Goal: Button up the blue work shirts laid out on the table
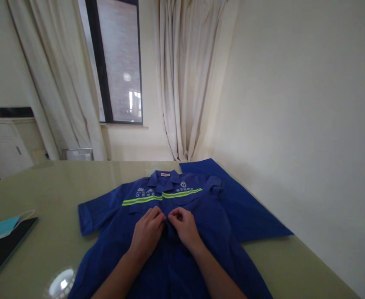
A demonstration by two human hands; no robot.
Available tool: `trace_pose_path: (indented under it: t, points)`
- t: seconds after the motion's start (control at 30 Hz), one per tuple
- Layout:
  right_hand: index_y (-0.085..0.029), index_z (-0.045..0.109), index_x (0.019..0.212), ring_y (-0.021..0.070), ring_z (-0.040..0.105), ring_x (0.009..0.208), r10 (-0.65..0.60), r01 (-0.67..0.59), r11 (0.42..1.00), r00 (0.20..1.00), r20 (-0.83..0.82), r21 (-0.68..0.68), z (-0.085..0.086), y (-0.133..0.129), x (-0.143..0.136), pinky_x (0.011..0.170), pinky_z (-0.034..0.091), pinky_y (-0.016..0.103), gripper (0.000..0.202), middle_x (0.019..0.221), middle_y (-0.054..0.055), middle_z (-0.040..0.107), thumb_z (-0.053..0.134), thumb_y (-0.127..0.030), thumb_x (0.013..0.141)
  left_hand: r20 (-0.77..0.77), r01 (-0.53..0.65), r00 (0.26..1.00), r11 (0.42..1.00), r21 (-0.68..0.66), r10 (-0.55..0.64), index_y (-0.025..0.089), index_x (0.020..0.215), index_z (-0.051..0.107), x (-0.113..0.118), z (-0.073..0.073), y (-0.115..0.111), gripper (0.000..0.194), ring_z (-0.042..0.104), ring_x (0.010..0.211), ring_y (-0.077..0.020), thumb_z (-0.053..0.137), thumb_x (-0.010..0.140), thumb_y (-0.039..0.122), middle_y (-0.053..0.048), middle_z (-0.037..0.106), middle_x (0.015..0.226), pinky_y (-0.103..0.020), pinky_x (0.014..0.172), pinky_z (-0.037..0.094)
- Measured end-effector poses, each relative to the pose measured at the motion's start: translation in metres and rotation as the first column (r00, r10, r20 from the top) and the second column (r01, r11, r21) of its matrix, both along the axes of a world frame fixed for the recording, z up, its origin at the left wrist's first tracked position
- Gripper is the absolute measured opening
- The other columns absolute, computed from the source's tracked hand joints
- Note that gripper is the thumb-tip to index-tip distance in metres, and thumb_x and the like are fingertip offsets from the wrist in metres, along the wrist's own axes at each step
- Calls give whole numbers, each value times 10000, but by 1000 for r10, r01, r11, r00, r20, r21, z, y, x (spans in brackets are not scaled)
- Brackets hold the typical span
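Observation:
A blue short-sleeved work shirt lies front up on the table, its collar at the far end. A yellow-green and grey stripe crosses the chest, with white print above it. Over the middle of the front, my left hand pinches the shirt's fabric at the button placket. Just to its right, my right hand pinches the other side of the placket, the fingertips of both hands nearly meeting. Whether a button is between the fingers is too small to make out.
Beneath the shirt's right side a flat blue cloth reaches towards the wall. At the left of the glossy table, a light-blue face mask rests on a dark flat device. Curtains and a window stand behind.

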State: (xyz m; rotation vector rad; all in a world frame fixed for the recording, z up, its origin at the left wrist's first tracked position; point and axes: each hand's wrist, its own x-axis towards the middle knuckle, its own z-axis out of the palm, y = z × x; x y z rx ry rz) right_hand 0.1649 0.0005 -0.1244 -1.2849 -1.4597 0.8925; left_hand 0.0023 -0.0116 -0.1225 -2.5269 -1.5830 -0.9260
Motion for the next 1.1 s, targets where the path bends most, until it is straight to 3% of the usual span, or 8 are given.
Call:
trace_pose_path:
  t: [0.13,0.3,0.47,0.53,0.7,0.8,0.93,1.1]
  points:
    - [-159,719,719,140,529,609,-46,19,992,975,-217,-123,-2,7,0,591,394,247,167,629,-8,637,662,-315,705,-130,103,987,993,61,-94,229,867,669,0,7,0,239,573,866,-207,488,967,108,-42,639,931,-335,814,484]
    - [-170,696,656,113,442,528,-78,3,976,940,-333,-219,-1,9,1,529,341,241,153,540,-42,561,666,-320,640,-153,203,969,978,50,-193,231,905,671,2,10,1,268,595,904,-202,455,974,88,-45,651,962,-345,889,499]
    - [-174,693,642,95,382,486,-67,-31,964,932,-355,-264,-1,10,1,483,285,234,163,504,-55,515,680,-335,620,84,129,989,991,-39,-125,251,946,666,1,3,1,227,622,952,-194,475,949,129,-32,657,1000,-317,875,521]
    - [-171,699,642,98,396,494,-64,-25,968,937,-343,-251,-1,10,1,481,282,235,173,509,-47,531,685,-342,621,146,156,978,986,-56,-146,267,1013,678,-1,2,0,249,624,993,-192,468,950,149,-32,659,1044,-309,899,519]
    - [-167,699,625,107,430,517,-52,-28,970,946,-320,-240,-3,10,1,489,297,232,161,509,-36,550,682,-327,631,23,241,970,968,-69,-240,275,1000,710,-1,5,-2,313,602,936,-186,434,951,135,-36,636,994,-292,856,501]
    - [-164,697,622,102,423,519,-47,-32,972,944,-326,-231,-5,11,1,496,296,231,149,528,-34,565,684,-312,629,20,222,975,970,-100,-221,264,973,699,1,8,-5,314,592,946,-195,446,909,89,-36,630,992,-307,871,490]
    - [-160,712,634,109,458,536,-47,-30,973,944,-327,-228,-8,13,1,509,313,233,148,568,-19,618,705,-307,621,167,199,971,967,-162,-172,247,928,687,3,13,-9,277,607,1006,-209,459,880,98,-53,639,1045,-336,923,478]
    - [-166,728,644,123,506,550,-52,-19,974,952,-301,-226,-8,11,1,519,346,236,110,577,-18,640,695,-270,641,241,99,970,969,-224,-43,239,902,603,4,10,-6,59,637,844,-207,551,907,268,-22,654,883,-316,763,474]
